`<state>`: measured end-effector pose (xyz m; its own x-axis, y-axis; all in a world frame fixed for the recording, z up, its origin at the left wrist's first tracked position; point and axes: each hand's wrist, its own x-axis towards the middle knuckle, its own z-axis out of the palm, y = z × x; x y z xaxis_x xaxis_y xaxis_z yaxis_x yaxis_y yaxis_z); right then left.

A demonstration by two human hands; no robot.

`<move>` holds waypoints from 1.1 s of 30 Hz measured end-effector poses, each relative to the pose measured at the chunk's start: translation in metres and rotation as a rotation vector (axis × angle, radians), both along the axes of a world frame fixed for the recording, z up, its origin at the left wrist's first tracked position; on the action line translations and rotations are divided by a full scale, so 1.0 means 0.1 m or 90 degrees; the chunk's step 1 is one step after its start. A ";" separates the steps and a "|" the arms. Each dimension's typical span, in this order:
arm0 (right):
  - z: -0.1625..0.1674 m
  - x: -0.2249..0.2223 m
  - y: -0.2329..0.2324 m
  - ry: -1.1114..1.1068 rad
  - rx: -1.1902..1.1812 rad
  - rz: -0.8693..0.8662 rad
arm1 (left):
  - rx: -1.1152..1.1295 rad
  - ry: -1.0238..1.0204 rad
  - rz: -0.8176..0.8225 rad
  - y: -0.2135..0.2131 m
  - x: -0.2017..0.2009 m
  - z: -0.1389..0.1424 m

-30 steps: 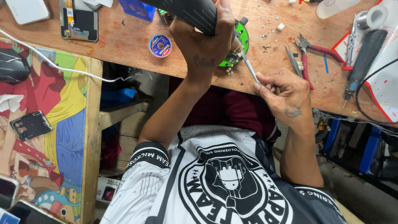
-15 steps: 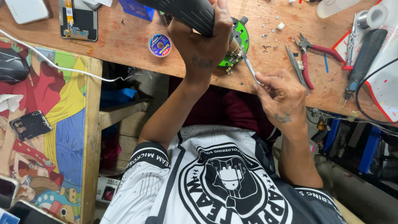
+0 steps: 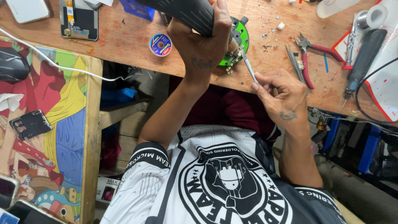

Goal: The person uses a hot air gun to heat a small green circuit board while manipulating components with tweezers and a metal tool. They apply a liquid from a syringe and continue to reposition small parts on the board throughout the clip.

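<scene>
Two hands work over one round green circuit board point(image 3: 239, 38) lying on the wooden counter point(image 3: 124, 45). One left hand point(image 3: 203, 45) is closed around a thick black ribbed tool handle point(image 3: 186, 10), just left of the board and partly over it. One right hand point(image 3: 282, 95) pinches a thin grey metal probe point(image 3: 248, 66); its long axis runs from the grip up and left, and its tip touches the board's near edge. One small blue round spool point(image 3: 160, 44) lies left; one red-handled pliers point(image 3: 309, 54) lies right.
</scene>
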<state>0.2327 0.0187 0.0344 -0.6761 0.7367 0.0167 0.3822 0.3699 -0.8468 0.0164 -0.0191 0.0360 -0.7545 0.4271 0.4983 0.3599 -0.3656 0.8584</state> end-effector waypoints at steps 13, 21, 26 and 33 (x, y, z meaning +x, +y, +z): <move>-0.02 0.00 -0.02 -0.006 0.011 -0.022 | 0.000 -0.011 -0.012 0.00 0.03 0.06; 0.02 -0.02 -0.12 0.008 0.084 -0.040 | -0.015 0.022 0.013 -0.01 -0.01 0.05; 0.00 -0.01 -0.11 -0.003 0.115 -0.035 | -0.005 0.007 0.024 -0.01 -0.01 0.04; -0.01 0.04 -0.13 0.021 0.078 -0.031 | 0.003 0.022 0.016 -0.01 -0.02 0.03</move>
<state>0.2368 0.0058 0.0333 -0.6376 0.7593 0.1299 0.3744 0.4528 -0.8092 0.0144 -0.0206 0.0386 -0.7476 0.4051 0.5263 0.3984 -0.3606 0.8434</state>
